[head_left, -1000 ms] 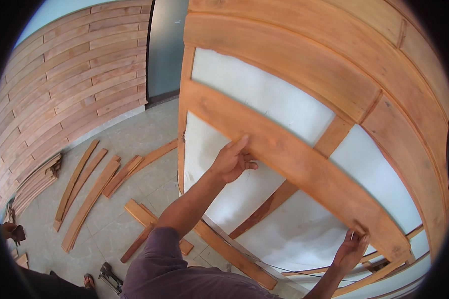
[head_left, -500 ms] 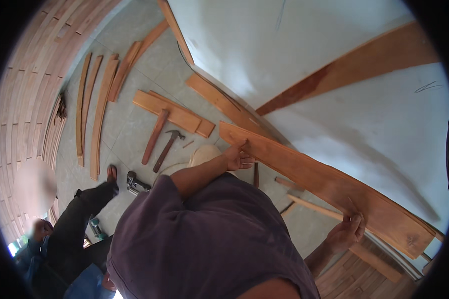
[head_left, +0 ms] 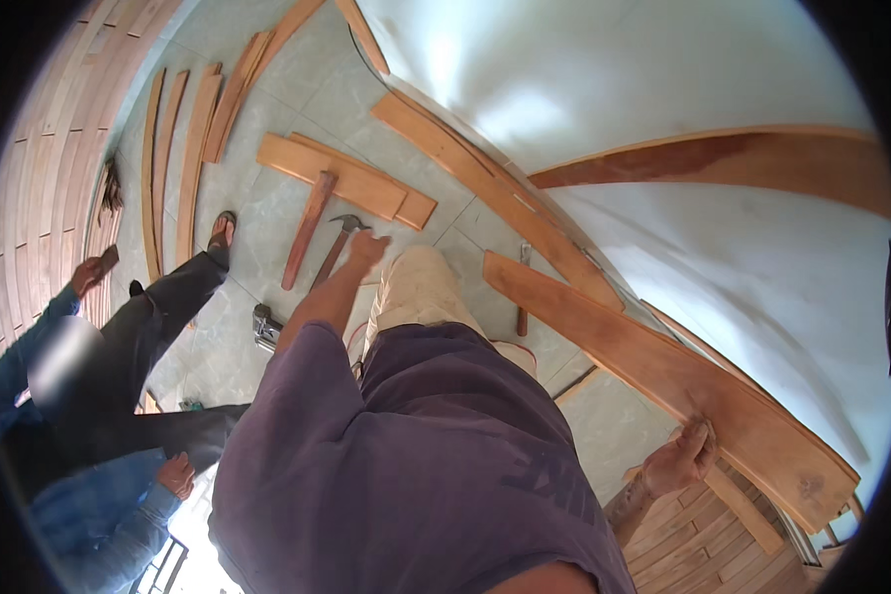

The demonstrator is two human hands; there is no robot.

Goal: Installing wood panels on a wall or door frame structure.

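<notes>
My right hand point(head_left: 685, 455) grips a long wooden plank point(head_left: 604, 346) by its near edge, at the lower right beside the white board. My left hand point(head_left: 369, 249) is off the plank, stretched out above the floor by a claw hammer point(head_left: 329, 259); its fingers look loosely apart, with nothing visible in them. Left of that hammer lies a reddish wooden bar point(head_left: 305, 233), resting against short boards point(head_left: 346, 176). Another hammer point(head_left: 524, 292) lies on the tiles behind the plank's far end.
A co-worker point(head_left: 153, 337) sits at the left, holding a small dark object. A black tool point(head_left: 265, 327) lies beside my leg. Loose strips point(head_left: 198, 148) and a long board point(head_left: 465, 188) lie on the floor along the plank-covered wall point(head_left: 59, 148) and white board point(head_left: 663, 79).
The view has tipped downward. My left hand has let go of the plank and moved up-left toward the claw hammer. The plank, still in my right hand, has come lower.
</notes>
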